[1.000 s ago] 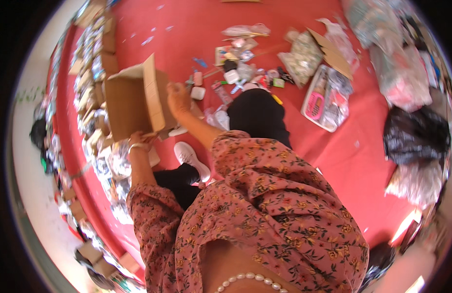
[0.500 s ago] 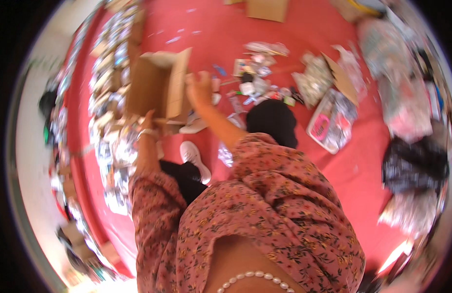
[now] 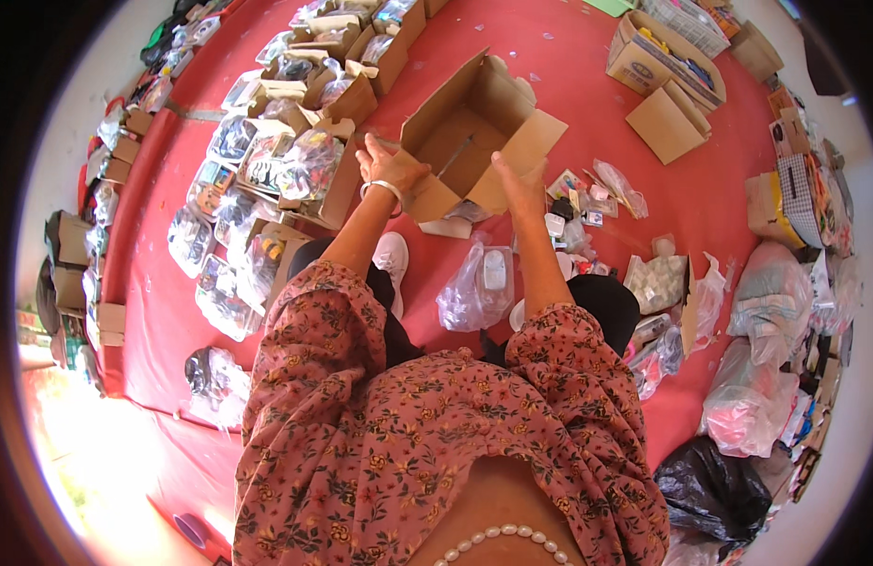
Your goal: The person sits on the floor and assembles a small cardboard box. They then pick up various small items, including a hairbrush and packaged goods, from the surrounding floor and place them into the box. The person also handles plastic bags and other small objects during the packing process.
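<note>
An open cardboard box (image 3: 465, 127) is in front of me, its inside facing up and its flaps spread. By its near left flap, my left hand (image 3: 391, 174) grips the box, with a bracelet at the wrist. My right hand (image 3: 521, 187) is closed on the near right flap, the thumb up against the cardboard. Only a long pale line shows on the bottom of the box. Below it, between my feet, lies a clear plastic bag (image 3: 465, 294) with a white item in it.
Rows of cardboard boxes with bagged goods (image 3: 304, 165) stand at the left on the red floor. Small loose items (image 3: 583, 203) lie at the right, near a bag of pale pieces (image 3: 656, 283). Farther off are a larger carton (image 3: 658, 66) and a black bag (image 3: 715, 486).
The box has moved right, in front of me, and turned so its inside shows. Both hands have gone along with it, and my view has swung left.
</note>
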Demonstrator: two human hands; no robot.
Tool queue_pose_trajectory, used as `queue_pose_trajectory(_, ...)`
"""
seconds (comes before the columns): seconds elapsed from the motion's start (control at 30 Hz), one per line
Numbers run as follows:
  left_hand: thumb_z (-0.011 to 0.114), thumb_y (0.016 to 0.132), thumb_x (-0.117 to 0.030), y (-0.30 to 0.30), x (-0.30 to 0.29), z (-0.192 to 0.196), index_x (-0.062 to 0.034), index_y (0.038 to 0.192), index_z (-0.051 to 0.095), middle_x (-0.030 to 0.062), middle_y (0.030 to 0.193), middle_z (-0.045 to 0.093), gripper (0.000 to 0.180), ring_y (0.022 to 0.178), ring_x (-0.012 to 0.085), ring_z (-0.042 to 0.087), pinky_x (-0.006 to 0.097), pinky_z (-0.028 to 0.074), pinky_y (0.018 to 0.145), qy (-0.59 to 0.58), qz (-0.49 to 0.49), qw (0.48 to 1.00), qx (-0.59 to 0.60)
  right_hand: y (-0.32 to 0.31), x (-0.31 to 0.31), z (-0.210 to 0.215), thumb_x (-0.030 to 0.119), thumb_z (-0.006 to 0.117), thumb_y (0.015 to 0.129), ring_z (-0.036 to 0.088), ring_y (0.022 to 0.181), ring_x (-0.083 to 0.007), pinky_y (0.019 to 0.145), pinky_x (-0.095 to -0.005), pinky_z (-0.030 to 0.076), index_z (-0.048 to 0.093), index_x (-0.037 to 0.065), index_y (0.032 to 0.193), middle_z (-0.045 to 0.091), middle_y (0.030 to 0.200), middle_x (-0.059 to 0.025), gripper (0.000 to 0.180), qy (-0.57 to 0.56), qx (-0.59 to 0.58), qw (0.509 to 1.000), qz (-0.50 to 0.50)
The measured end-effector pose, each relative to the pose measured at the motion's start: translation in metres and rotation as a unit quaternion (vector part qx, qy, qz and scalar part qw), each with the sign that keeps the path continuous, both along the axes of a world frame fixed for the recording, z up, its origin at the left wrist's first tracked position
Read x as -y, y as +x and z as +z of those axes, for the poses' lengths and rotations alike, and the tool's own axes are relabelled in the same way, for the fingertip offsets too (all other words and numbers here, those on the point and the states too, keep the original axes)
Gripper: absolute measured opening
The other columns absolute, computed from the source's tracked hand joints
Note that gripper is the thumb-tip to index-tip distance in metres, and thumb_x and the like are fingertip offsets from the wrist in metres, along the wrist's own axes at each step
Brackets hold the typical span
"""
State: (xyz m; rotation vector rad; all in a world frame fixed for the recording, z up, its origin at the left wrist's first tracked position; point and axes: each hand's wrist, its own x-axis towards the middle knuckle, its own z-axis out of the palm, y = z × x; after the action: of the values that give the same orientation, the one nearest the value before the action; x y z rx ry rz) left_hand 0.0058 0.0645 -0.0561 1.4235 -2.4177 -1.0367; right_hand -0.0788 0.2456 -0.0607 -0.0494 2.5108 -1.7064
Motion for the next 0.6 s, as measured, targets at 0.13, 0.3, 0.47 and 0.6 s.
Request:
queue_pose_trajectory(0.13, 0.077, 0.054, -0.037, -0.013, 0.024, -0.003, -0.0157, 0.137, 0.014, 0.0164, 0.138, 0.027, 0.107, 0.127, 0.0331, 0.026, 0.058, 0.024, 0.098, -0.078, -0.132, 0.985, 0.083, -0.007, 0.019, 0.005, 0.023, 0.075, 0.063, 0.054, 0.097, -0.0278, 0.082, -0.0347, 0.044, 0.031, -0.008, 0.121, 0.05, 0.11, -0.0207, 0.079, -0.09, 0.044, 0.993, 0.059)
queue_pose_trajectory(0.3, 0.069, 0.062, -0.044, -0.022, 0.056, -0.003, -0.0117, 0.123, 0.045, 0.0151, 0.115, 0.055, 0.073, 0.107, 0.0298, 0.052, 0.037, 0.042, 0.09, 0.086, -0.155, 0.984, 0.032, -0.05, 0.044, -0.04, 0.011, 0.075, 0.063, 0.06, 0.08, -0.0254, 0.065, -0.0388, 0.051, 0.049, -0.003, 0.107, 0.058, 0.092, -0.0127, 0.053, -0.201, 0.243, 0.946, 0.071)
queue_pose_trajectory(0.47, 0.059, 0.073, -0.041, -0.028, 0.051, -0.006, -0.0082, 0.103, 0.063, 0.0133, 0.107, 0.06, 0.045, 0.101, 0.028, 0.057, 0.036, 0.046, 0.085, 0.046, -0.127, 0.988, 0.077, -0.067, 0.042, -0.062, 0.009, 0.065, 0.076, 0.061, 0.085, -0.0243, 0.073, -0.0386, 0.052, 0.054, 0.002, 0.105, 0.061, 0.096, -0.0093, 0.031, -0.265, 0.297, 0.91, 0.117)
queue_pose_trajectory(0.6, 0.053, 0.077, -0.027, -0.027, 0.049, -0.017, -0.0047, 0.098, 0.064, 0.0168, 0.103, 0.061, 0.033, 0.099, 0.0263, 0.058, 0.035, 0.049, 0.08, -0.069, -0.225, 0.963, 0.133, -0.07, 0.043, -0.054, 0.008, 0.064, 0.077, 0.061, 0.086, -0.0242, 0.075, -0.037, 0.051, 0.054, 0.001, 0.105, 0.061, 0.097, -0.0092, 0.03, -0.224, 0.316, 0.913, 0.126)
